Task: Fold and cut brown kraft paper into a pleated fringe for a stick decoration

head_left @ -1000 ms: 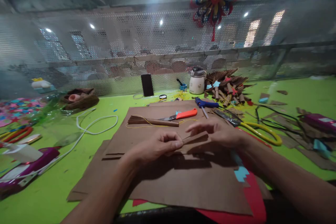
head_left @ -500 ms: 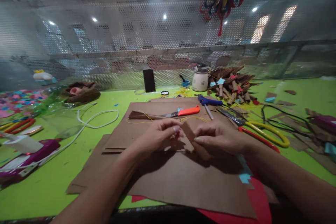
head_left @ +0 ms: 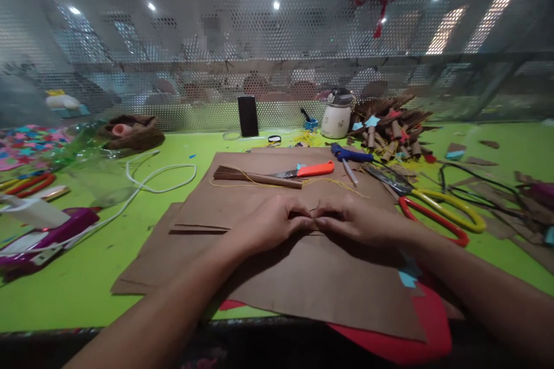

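My left hand (head_left: 279, 219) and my right hand (head_left: 357, 218) meet fingertip to fingertip above a stack of brown paper sheets (head_left: 329, 288). Both are closed in a pinch on a small brown paper strip, now almost wholly hidden by the fingers. Just beyond them lies a narrow pleated bundle of brown paper (head_left: 246, 176) with yellow string around it. An orange-handled utility knife (head_left: 315, 169) rests with its blade against the bundle. To the right of the knife is a blue glue gun (head_left: 352, 154), its white nozzle towards me.
Scissors with yellow and red handles (head_left: 450, 207) lie beside my right forearm. At the back stand a dark phone (head_left: 248, 116), a white lidded bottle (head_left: 336, 118) and a heap of brown paper pieces (head_left: 398, 132). A purple power strip (head_left: 71, 236) and white cable (head_left: 125, 207) occupy the left.
My fingertips have come together, and the brown strip that showed between them is now mostly covered. The view has tilted down slightly, so the table appears higher.
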Action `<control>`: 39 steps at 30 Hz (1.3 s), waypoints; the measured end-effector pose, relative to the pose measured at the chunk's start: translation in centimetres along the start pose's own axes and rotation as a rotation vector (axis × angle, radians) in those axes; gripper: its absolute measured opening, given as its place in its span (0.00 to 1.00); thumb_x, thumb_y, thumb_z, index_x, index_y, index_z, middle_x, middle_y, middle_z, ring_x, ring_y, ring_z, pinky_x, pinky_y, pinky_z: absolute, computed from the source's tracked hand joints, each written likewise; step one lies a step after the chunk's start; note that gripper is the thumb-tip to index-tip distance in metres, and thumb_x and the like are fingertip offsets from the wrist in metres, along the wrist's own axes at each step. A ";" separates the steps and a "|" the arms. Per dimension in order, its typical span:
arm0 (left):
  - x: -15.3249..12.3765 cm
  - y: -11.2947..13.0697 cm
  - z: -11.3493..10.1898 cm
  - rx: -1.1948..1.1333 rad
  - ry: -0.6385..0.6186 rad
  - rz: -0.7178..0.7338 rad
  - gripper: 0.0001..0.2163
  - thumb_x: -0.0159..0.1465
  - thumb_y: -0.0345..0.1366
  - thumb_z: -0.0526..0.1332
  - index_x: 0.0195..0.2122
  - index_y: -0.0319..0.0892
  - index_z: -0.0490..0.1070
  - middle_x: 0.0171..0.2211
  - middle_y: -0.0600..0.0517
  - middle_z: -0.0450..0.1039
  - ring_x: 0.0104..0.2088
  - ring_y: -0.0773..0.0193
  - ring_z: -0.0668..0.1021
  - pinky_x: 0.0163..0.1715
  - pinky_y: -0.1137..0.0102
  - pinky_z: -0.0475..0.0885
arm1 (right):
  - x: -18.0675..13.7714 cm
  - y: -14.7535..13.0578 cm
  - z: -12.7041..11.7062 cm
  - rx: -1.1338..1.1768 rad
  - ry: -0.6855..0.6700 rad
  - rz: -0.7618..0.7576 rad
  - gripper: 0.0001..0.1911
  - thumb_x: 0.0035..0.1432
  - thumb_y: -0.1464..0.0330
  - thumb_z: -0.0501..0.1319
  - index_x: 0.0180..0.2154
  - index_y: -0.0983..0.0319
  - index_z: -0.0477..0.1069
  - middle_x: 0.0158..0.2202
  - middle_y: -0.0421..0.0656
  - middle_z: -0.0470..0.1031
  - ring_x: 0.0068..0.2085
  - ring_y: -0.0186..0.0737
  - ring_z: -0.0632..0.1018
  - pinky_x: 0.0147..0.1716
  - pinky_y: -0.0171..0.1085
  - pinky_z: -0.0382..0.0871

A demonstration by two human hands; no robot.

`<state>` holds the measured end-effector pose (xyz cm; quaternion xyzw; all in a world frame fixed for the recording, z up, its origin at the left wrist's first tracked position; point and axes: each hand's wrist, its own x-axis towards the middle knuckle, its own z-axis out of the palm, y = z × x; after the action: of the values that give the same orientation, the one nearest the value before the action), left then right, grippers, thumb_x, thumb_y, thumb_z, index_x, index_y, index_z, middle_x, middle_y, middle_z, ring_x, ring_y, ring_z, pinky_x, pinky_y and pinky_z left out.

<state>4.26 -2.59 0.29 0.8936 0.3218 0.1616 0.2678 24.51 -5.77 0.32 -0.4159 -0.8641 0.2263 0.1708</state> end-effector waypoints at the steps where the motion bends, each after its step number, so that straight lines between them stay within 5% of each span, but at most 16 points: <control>1: 0.0 0.0 0.0 0.015 -0.003 -0.012 0.10 0.62 0.38 0.57 0.35 0.41 0.78 0.31 0.51 0.76 0.31 0.65 0.74 0.31 0.73 0.64 | 0.0 0.1 0.1 -0.008 0.005 0.007 0.12 0.62 0.67 0.53 0.38 0.64 0.74 0.33 0.44 0.75 0.33 0.36 0.72 0.34 0.34 0.64; 7: 0.1 0.5 -0.1 -0.018 -0.011 -0.091 0.10 0.61 0.37 0.57 0.31 0.39 0.75 0.25 0.52 0.74 0.27 0.66 0.72 0.28 0.73 0.63 | -0.1 0.7 -0.1 -0.008 0.033 0.031 0.11 0.60 0.67 0.55 0.35 0.64 0.74 0.30 0.43 0.74 0.31 0.35 0.70 0.32 0.33 0.62; 13: 0.1 0.8 -0.4 -0.174 -0.069 -0.193 0.11 0.63 0.40 0.54 0.30 0.39 0.71 0.18 0.55 0.68 0.21 0.68 0.70 0.23 0.74 0.62 | -0.3 0.6 -1.0 0.267 -0.052 0.163 0.14 0.60 0.63 0.54 0.34 0.65 0.73 0.21 0.37 0.67 0.23 0.30 0.65 0.23 0.30 0.58; 26: 0.0 0.7 0.4 0.331 0.023 -0.057 0.12 0.65 0.40 0.53 0.31 0.40 0.72 0.30 0.49 0.72 0.30 0.62 0.70 0.29 0.70 0.61 | -0.3 1.2 1.0 -0.198 0.052 0.070 0.11 0.63 0.66 0.53 0.35 0.62 0.71 0.30 0.45 0.74 0.30 0.36 0.70 0.29 0.33 0.58; 30: 0.2 0.1 0.6 0.335 0.063 0.006 0.10 0.64 0.38 0.56 0.31 0.40 0.73 0.34 0.48 0.70 0.36 0.61 0.70 0.34 0.70 0.64 | -0.4 1.2 0.9 -0.318 0.060 0.049 0.11 0.63 0.64 0.53 0.33 0.63 0.70 0.30 0.46 0.73 0.30 0.37 0.69 0.28 0.34 0.56; 39: 0.7 -0.8 0.7 0.230 0.031 -0.031 0.07 0.61 0.34 0.58 0.33 0.43 0.76 0.30 0.51 0.72 0.33 0.64 0.71 0.31 0.72 0.63 | 0.0 1.6 0.5 -0.352 0.093 -0.154 0.11 0.62 0.73 0.52 0.29 0.64 0.69 0.30 0.45 0.69 0.34 0.38 0.67 0.33 0.35 0.58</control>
<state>4.75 -1.91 -0.66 0.9108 0.3560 0.1334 0.1608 25.33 -5.01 -0.99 -0.3821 -0.9107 0.0385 0.1518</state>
